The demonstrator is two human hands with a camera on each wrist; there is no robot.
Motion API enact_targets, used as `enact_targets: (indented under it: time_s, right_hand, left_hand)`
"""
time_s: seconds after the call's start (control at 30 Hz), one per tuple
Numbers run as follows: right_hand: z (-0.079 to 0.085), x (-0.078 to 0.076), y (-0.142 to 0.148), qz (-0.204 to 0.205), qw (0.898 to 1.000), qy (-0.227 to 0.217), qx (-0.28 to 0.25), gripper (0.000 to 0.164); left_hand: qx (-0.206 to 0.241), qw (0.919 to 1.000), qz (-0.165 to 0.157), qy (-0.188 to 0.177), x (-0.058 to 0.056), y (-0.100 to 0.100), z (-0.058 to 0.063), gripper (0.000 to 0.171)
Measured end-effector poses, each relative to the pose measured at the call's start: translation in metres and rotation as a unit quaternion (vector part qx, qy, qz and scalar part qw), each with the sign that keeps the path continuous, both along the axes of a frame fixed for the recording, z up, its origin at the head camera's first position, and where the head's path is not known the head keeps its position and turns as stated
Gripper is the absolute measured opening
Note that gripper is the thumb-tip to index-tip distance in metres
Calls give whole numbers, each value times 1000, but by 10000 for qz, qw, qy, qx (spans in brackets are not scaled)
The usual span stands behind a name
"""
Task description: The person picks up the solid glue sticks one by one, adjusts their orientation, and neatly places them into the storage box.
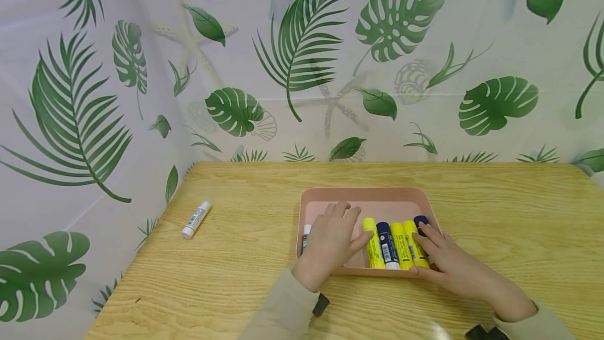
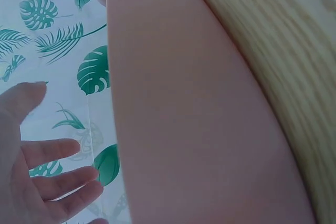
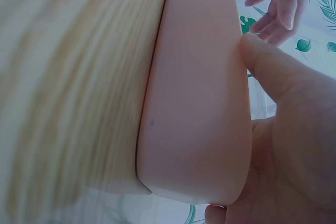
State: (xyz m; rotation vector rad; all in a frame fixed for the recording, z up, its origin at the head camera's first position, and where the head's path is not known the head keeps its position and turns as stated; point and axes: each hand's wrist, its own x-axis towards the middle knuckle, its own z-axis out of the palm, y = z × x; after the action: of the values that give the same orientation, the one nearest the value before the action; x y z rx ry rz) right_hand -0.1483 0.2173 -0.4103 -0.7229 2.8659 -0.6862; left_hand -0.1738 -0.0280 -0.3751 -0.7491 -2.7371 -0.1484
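In the head view, a pink tray (image 1: 363,272) holds several glue sticks. A row at its right end has yellow glue sticks (image 1: 374,245) and navy ones (image 1: 388,245). A white-and-green stick (image 1: 306,231) at the left end is partly hidden by my left hand (image 1: 330,235). That hand hovers over the tray with fingers spread and nothing held; its thumb is close to the leftmost yellow stick. My right hand (image 1: 455,264) rests over the right front corner, fingers at the rightmost sticks. Its thumb (image 3: 262,61) touches the tray's near rim in the right wrist view.
A white glue stick (image 1: 196,219) lies by itself on the wooden table (image 1: 236,277), left of the tray. A leaf-printed cloth (image 1: 311,130) hangs behind the table and along its left side.
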Motion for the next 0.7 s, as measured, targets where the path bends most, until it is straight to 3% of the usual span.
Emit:
enact_targets:
  time_s: [0.2,0.53,0.7]
  right_hand:
    - [0,0,0,0,10000,10,3,73]
    - [1,0,0,-14,10000,12,2,73]
    - [1,0,0,-15,10000,9,-23,73]
  left_hand:
    - [-297,9994,107,-119,0,1,2,63]
    - [-368,9989,40,-286,0,-2,3,66]
    - [-349,9994,36,27,-3,-8,1,66]
